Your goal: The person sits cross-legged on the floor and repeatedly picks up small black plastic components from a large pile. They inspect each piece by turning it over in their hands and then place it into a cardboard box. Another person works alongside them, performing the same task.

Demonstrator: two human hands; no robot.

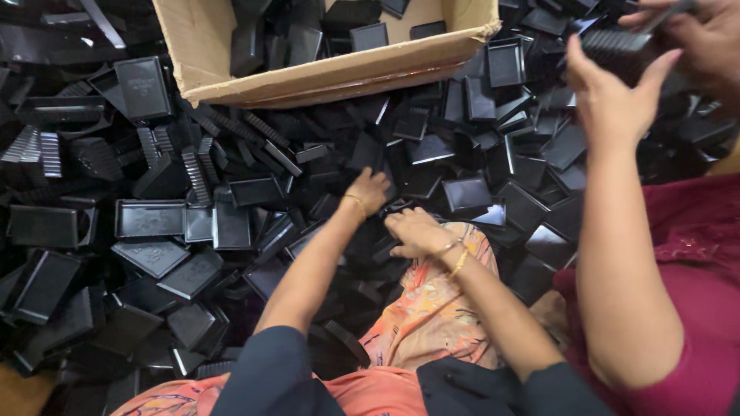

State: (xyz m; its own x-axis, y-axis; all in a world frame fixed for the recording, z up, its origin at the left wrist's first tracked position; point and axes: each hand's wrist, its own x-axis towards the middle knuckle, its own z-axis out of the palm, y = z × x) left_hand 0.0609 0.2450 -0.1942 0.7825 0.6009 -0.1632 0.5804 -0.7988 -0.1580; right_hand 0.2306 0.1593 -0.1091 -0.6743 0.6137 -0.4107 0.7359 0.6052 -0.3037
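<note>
Both your hands dig into the black plastic trays (432, 150): left hand (368, 190) curled, nearer the cardboard box (324, 77); right hand (412, 231) flat, fingers spread, just beside it.

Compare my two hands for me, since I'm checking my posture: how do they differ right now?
The left hand reaches farther forward into the black trays, fingers curled down; the right hand lies nearer the body, flatter on the pile. The left wrist wears one thin bangle, the right wrist two. Both have dark sleeves and touch the trays; whether either grips one is unclear.
</note>
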